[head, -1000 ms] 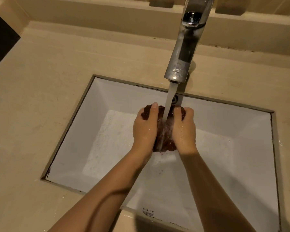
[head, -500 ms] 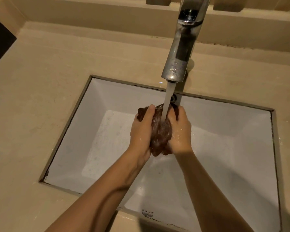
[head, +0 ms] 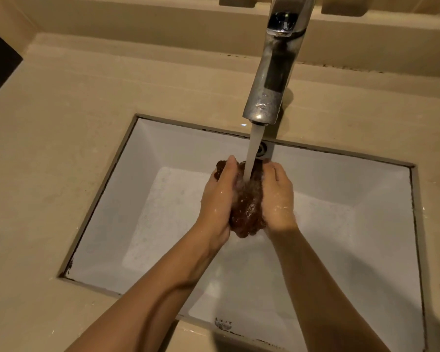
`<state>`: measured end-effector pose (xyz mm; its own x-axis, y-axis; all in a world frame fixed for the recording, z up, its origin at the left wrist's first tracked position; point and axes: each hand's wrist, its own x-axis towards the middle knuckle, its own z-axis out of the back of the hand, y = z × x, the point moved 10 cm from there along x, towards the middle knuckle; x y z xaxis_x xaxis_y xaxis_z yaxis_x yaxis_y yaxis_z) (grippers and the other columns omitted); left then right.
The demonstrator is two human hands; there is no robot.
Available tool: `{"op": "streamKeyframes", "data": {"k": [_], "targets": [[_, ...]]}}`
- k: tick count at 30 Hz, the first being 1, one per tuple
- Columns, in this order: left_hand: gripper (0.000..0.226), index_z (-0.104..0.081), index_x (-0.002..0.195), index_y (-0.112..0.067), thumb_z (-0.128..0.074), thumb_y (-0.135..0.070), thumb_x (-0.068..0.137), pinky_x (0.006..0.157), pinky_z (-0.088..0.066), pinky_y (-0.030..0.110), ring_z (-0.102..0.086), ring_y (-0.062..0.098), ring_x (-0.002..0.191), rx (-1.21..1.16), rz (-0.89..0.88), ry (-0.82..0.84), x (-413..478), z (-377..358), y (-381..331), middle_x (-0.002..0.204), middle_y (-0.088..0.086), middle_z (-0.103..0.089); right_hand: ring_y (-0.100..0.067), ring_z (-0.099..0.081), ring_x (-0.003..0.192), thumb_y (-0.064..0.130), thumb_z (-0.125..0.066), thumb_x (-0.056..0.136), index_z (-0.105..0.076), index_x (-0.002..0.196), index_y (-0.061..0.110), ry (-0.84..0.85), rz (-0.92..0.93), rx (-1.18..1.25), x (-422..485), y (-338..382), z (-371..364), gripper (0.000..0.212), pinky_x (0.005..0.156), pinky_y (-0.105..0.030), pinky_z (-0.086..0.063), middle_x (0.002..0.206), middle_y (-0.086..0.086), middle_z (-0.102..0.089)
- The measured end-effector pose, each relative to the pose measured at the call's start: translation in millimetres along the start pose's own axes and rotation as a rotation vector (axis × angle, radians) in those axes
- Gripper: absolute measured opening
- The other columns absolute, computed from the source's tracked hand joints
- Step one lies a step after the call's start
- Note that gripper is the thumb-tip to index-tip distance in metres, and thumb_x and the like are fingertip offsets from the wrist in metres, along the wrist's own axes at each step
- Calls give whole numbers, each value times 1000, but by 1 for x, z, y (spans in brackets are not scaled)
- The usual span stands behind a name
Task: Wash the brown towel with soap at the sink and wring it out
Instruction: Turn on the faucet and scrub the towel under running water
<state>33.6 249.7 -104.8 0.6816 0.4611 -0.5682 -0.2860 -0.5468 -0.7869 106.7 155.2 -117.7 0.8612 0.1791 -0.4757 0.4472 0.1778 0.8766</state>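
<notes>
Since a second ago the brown towel (head: 247, 212) has been kneaded from a round ball into a longer wad that sags below the palms, under the faucet (head: 274, 72) stream (head: 253, 148). The left hand (head: 217, 199) and right hand (head: 277, 196) clamp it between them, fingers (head: 269, 170) curled over its top, above the white sink (head: 163, 153), whose floor holds shallow suds (head: 175, 199). Water hitting the wad could splash onto the desk (head: 61, 123), and a slack squeeze could drop the slippery towel.

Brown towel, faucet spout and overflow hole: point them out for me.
brown towel (head: 247, 214): head view, wet bunched lower part
faucet spout (head: 272, 80): head view, middle of shaft
overflow hole (head: 264, 149): head view, right rim
</notes>
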Motion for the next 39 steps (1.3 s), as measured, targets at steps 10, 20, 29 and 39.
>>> {"op": "streamKeyframes", "data": {"k": [10,20,29,39], "targets": [[42,-60,122,-19,-51,-46,92,98,-49,39,-61,24,113,-77,46,-21,14,19,-4,120,9,-66,-36,-64,98,50,-54,87,-65,112,13,198,-408,382,-21,-23,-8,46,75,-45,-54,109,-14,-67],[34,-55,122,-16,-61,-19,89,90,-54,45,-64,31,106,-116,-29,71,3,14,-7,118,17,-63,-13,-43,124,58,-65,73,-25,139,41,276,178,-171,-20,24,-4,79,101,-33,-44,143,5,-32],[33,-72,89,-17,-60,-48,86,89,-54,49,-70,29,92,-46,-43,-159,3,18,-2,93,11,-75,-14,-60,93,43,-54,89,-53,96,32,14,336,-281,-31,37,-3,13,81,-26,-47,102,3,-60],[39,-58,115,-23,-54,-51,89,85,-55,40,-63,23,102,96,16,-140,2,28,8,109,5,-66,-6,-57,82,48,-49,90,-51,98,30,182,202,-372,-29,20,-9,20,73,-19,-48,96,5,-59]]}}
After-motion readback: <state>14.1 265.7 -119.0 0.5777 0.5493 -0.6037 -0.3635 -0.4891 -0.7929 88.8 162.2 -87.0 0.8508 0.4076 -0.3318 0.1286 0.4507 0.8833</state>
